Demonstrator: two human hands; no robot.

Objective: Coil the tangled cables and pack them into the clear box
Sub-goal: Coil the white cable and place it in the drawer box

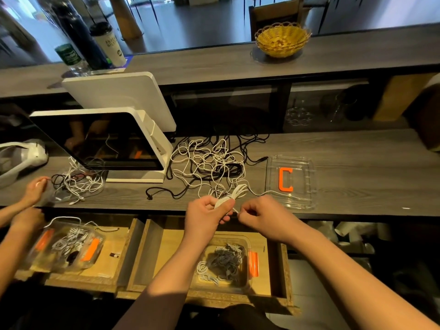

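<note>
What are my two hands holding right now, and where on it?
The left hand grips a partly coiled white cable round its bundled loops; the right hand pinches that cable's loose strand just beside the bundle.

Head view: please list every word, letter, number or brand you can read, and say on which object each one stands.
"C": an orange shape that reads as this letter, on the clear lid lying on the counter.
White cup with black lid: dark print, too blurred to read.
Green-labelled bottle: white print, too blurred to read.
Nothing else is legible.
</note>
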